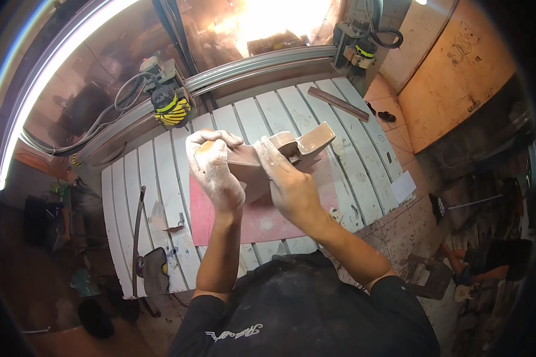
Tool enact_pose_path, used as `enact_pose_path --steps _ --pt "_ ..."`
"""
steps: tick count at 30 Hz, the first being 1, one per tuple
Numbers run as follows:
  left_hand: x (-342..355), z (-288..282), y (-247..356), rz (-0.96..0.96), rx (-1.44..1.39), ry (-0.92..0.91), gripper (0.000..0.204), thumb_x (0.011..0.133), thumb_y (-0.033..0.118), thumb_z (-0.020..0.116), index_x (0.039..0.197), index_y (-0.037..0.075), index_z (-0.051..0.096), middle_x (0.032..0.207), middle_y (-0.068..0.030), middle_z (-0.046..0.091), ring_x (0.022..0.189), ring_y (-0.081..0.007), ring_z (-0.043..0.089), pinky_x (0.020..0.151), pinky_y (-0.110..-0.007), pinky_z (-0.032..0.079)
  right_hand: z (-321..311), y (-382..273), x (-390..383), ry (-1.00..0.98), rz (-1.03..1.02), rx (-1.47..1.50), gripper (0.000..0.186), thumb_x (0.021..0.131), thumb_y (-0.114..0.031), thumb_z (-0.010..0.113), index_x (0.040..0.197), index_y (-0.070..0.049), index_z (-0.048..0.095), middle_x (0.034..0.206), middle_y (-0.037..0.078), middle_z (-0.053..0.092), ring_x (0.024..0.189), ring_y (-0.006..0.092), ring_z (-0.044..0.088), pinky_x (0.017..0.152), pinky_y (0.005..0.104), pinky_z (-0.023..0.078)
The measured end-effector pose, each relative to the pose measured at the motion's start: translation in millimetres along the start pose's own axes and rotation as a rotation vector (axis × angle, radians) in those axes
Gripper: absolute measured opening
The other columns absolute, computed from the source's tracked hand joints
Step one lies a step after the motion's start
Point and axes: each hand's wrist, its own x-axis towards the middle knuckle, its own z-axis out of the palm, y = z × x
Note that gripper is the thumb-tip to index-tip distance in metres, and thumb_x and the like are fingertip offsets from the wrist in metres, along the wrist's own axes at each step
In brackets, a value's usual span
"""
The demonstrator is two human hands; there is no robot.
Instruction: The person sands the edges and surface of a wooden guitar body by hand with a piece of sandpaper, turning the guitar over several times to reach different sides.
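Observation:
A dust-covered brown wooden piece (251, 169) is held up over the table, with a curved notch beside a squared, block-like end (317, 138) on the right. My left hand (211, 163), white with dust, is wrapped round its left end, and a bit of orange-tan wood shows between the fingers. Fingers of my right hand (289, 184) lie pressed together along the piece, next to the notch. Whether a sanding sheet is under those fingers cannot be seen. Beneath the piece lies a pink mat (220, 220).
The white slatted table (122, 184) carries a flat bar (338, 105), a paper sheet (403, 187), a dark curved strip (139, 223) and a grey pad-like object (156, 271). Behind runs a metal rail (262, 66) with a yellow-and-black striped machine head (171, 110). Another person's arm (488, 273) shows at right.

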Motion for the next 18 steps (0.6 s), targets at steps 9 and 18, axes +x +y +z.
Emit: enact_pose_path --steps 9,18 --pt "24.5 1.8 -14.1 0.108 0.278 0.071 0.024 0.091 -0.004 0.064 0.107 0.002 0.048 0.088 -0.0083 0.063 0.078 -0.0151 0.064 0.077 -0.031 0.054 -53.8 49.6 37.1 0.214 0.221 -0.315 0.052 0.087 -0.002 0.048 0.138 0.003 0.054 0.133 0.029 0.059 0.11 0.0431 0.065 0.093 0.0453 0.054" --pt "19.2 -28.1 -71.4 0.042 0.357 0.194 0.041 0.086 -0.001 0.072 0.122 -0.004 0.053 0.105 -0.0107 0.066 0.094 -0.0188 0.066 0.086 -0.032 0.054 -72.3 123.2 22.0 0.373 0.481 0.263 0.051 0.097 -0.007 0.055 0.145 0.006 0.048 0.142 0.021 0.058 0.132 0.0198 0.054 0.101 0.0317 0.05"
